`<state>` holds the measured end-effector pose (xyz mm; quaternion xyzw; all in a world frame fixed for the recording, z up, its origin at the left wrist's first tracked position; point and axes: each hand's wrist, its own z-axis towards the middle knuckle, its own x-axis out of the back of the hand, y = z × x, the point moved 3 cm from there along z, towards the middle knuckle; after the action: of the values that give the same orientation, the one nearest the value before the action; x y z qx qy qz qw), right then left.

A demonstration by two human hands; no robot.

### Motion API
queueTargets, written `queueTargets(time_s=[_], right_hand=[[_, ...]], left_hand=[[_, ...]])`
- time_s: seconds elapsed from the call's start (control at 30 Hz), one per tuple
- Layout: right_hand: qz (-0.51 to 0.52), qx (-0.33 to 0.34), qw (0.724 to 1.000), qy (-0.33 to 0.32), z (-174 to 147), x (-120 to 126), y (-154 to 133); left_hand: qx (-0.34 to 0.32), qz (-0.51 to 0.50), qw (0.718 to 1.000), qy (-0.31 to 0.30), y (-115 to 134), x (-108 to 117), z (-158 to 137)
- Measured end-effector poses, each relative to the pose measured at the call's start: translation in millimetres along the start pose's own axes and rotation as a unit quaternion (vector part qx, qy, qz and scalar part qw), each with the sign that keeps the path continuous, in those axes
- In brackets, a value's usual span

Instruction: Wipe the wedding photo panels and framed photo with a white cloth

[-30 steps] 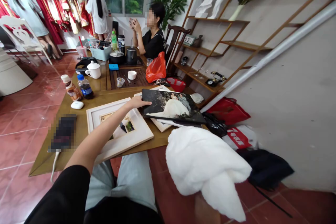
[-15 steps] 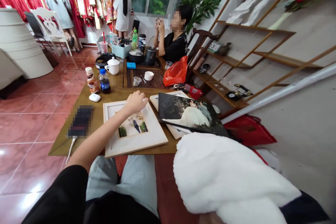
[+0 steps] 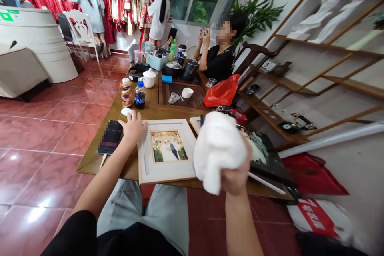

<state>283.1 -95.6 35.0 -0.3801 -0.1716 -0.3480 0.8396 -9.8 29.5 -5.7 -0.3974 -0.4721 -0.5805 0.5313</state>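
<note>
A white picture frame [image 3: 168, 173] lies face up on the table in front of me, its small photo [image 3: 168, 148] showing a couple. My left hand [image 3: 134, 129] rests at the frame's upper left edge, with fingers spread; whether it presses on the rim I cannot tell. A bunched white towel [image 3: 220, 148] is gripped in my right hand [image 3: 235, 176], above the frame's right side. Behind the towel lies a dark wedding photo panel [image 3: 267, 156] on a stack, partly hidden.
Left of the frame lies a phone [image 3: 112, 136] with a cable. Farther back are a white earbud case [image 3: 126, 111], a cola bottle [image 3: 139, 97], a brown drink bottle [image 3: 126, 94], a lidded cup [image 3: 148, 78] and a red plastic bag [image 3: 222, 91]. Another person [image 3: 217, 62] sits across the table.
My left hand has moved from the frame's top right to its left edge. The towel has come inward from the lower right, uncovering my right hand. The view has shifted.
</note>
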Motion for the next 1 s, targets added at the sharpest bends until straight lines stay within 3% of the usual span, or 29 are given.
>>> queueTargets(time_s=[0.07,0.2,0.3,0.43,0.53,0.77,1.0], right_hand=[[0.019,0.046,0.998,-0.029,13.5,-13.5,-4.0],[-0.043,0.089,0.975,-0.197,42.1,-44.6,-7.9],[-0.109,0.093,0.947,-0.289,52.5,-66.8,-9.0],[-0.204,0.096,0.902,-0.367,50.1,-93.4,-14.0],[-0.22,0.085,0.889,-0.394,45.0,-107.0,-17.9],[-0.175,0.061,0.889,-0.418,37.7,-127.9,-10.5],[-0.132,0.083,0.883,-0.443,29.7,-122.8,-11.4]], left_hand=[[0.05,-0.017,0.998,-0.021,-8.7,-3.8,-0.4],[0.065,-0.045,0.996,-0.048,-11.6,-6.0,3.2],[0.015,-0.045,0.999,-0.007,1.0,0.6,7.1],[-0.071,-0.055,0.995,-0.048,24.7,-1.6,15.8],[-0.081,-0.056,0.993,-0.066,32.6,-11.8,23.4],[-0.109,-0.059,0.989,-0.079,30.4,-33.3,26.0],[-0.15,-0.039,0.985,-0.079,29.9,-33.8,23.6]])
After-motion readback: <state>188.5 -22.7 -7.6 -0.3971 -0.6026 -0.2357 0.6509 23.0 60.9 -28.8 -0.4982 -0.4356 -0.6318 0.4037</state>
